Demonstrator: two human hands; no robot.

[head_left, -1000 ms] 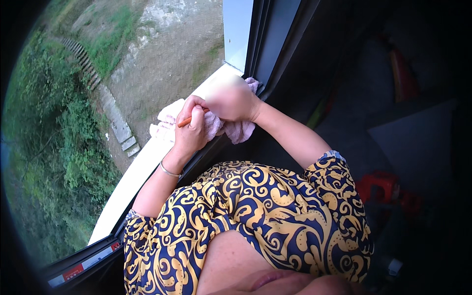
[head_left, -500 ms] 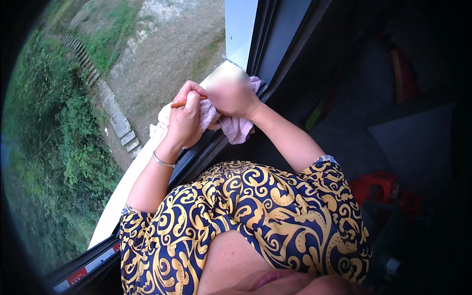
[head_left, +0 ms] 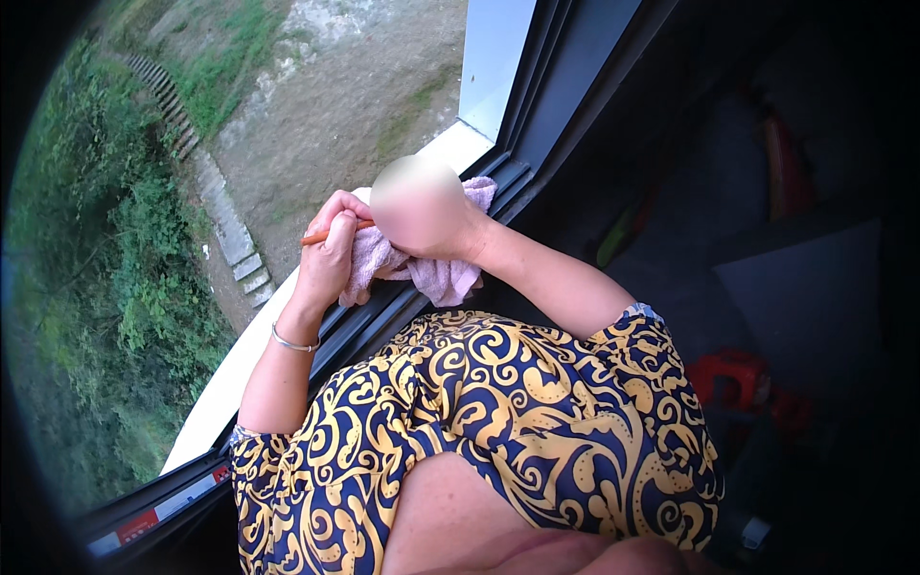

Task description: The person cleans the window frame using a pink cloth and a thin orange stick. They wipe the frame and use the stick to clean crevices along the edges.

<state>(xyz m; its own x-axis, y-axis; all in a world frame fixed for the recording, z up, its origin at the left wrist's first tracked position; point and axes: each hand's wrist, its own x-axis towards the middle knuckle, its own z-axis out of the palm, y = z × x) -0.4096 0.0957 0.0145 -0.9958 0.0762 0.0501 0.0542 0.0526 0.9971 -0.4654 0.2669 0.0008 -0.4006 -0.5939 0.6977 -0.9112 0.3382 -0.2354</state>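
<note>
**Both hands at the window, stick in left, cloth under both**

Left hand (head_left: 329, 251), left of frame centre: fingers curled together, clamped on an orange-brown stick (head_left: 316, 238). Stick lies roughly crosswise; one end pokes out left of the fist, the other runs toward the right hand (head_left: 429, 216). Right hand sits near frame centre, just beside the left, mostly blurred out; can't tell if its fingers are apart or closed.

Cloth (head_left: 448, 280), pale pink, is bunched below and between the hands, draped over the dark window track (head_left: 369, 326). Another bit shows right of the blur.

White sill (head_left: 216, 407) runs from lower left up to upper centre. Bracelet (head_left: 295, 343) on left wrist. Outside, upper left: steps (head_left: 161, 96), shrubs (head_left: 158, 287) below. Red object (head_left: 728, 374) in the dark area, lower right; kind unclear.
</note>
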